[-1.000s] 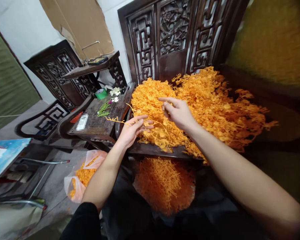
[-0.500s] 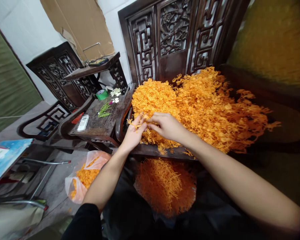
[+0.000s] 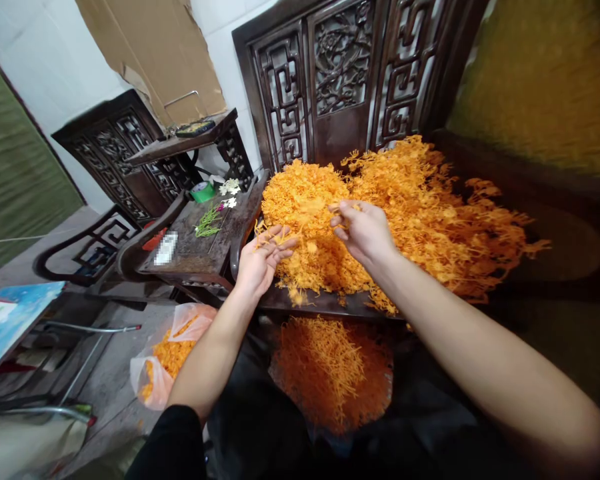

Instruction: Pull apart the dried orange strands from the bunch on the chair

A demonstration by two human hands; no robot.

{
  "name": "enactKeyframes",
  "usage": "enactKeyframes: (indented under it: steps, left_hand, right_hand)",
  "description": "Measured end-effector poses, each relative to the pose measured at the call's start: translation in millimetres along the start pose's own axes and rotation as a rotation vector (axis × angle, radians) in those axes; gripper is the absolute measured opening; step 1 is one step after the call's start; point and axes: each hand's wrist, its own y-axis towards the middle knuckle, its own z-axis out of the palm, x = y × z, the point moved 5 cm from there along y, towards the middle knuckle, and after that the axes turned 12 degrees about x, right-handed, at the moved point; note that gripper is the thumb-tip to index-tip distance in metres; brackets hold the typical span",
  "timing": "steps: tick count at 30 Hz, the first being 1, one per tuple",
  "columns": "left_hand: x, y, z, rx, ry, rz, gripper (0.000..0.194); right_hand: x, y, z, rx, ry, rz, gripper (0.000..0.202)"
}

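Over the left edge of a heap of orange plastic flower pieces [image 3: 405, 207], my left hand [image 3: 260, 260] holds an orange branching plastic piece [image 3: 279, 237] across its loosely curled fingers. My right hand [image 3: 367, 230] is apart from it, to the right, just above the heap. Its thumb and fingers are pinched together; what they hold is hard to make out against the orange behind. Below, between my legs, a round container [image 3: 290, 393] carries a pile of thin orange stems [image 3: 337, 363].
The heap lies on a dark carved wooden chair [image 3: 343, 137]. To the left, a wooden side table [image 3: 190, 257] bears green tape [image 3: 203, 192], green stems [image 3: 209, 222] and white flowers [image 3: 230, 187]. A plastic bag [image 3: 147, 383] of orange pieces stands on the floor.
My hands were together at the orange piece and have moved apart. The right hand has gone right and slightly up; the left has shifted a little left, its fingers spreading somewhat.
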Motion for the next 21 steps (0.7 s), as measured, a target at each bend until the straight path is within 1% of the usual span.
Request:
enactKeyframes:
  steps: [2,3,4,5,6,7,9,11,13,15,17,18,20,21]
  left_hand:
    - [-6.9,-0.2,-6.6,-0.075,0.029,0.064,0.029]
    - [-10.4,-0.6,-9.0,-0.093,0.047,0.097,0.029]
    - [-13.2,-1.1,-10.1,-0.088,0.061,0.118,0.030]
    - [-14.9,-1.5,-9.9,-0.064,0.069,0.125,0.031]
    - [-16.0,-2.1,-8.8,-0.032,0.072,0.122,0.032]
    - [-16.6,-3.0,-7.5,-0.003,0.072,0.115,0.033]
    - [-17.3,-5.1,-4.9,0.037,0.072,0.094,0.030]
    - [-18.1,-6.7,-2.7,0.060,0.066,0.071,0.023]
    - [-18.3,-7.3,-0.9,0.075,0.045,0.041,0.015]
    - [-17.5,-7.2,0.5,0.075,0.019,0.015,0.011]
    - [-15.8,-6.9,2.5,0.075,0.012,0.014,0.010]
    - [-14.5,-6.7,4.1,0.083,0.020,0.022,0.010]
    - [-10.8,-6.6,8.0,0.111,0.055,0.053,0.012]
    - [-9.0,-6.9,10.0,0.124,0.081,0.077,0.013]
  right_hand:
    - [7.7,8.8,-22.3,-0.162,0.021,-0.026,0.017]
    - [12.8,12.2,-32.9,-0.223,0.023,-0.034,0.016]
    - [18.4,15.0,-40.8,-0.246,0.017,-0.043,0.016]
    - [24.1,16.8,-45.3,-0.231,0.002,-0.051,0.015]
    - [28.9,17.3,-46.1,-0.184,-0.019,-0.056,0.015]
    - [32.4,16.0,-43.7,-0.121,-0.047,-0.060,0.015]
    - [33.9,8.7,-32.5,0.003,-0.109,-0.046,0.018]
    - [28.8,-2.1,-17.3,0.114,-0.154,-0.009,0.018]
    - [20.7,-13.5,-1.7,0.217,-0.182,0.033,0.012]
    - [13.2,-24.7,12.6,0.306,-0.229,0.066,0.026]
    - [9.2,-35.0,25.1,0.372,-0.368,0.057,0.039]
    - [8.4,-39.4,31.4,0.406,-0.475,0.032,0.040]
    - [7.1,-45.2,42.6,0.473,-0.708,-0.029,0.033]
    - [6.5,-45.5,45.9,0.484,-0.801,-0.057,0.029]
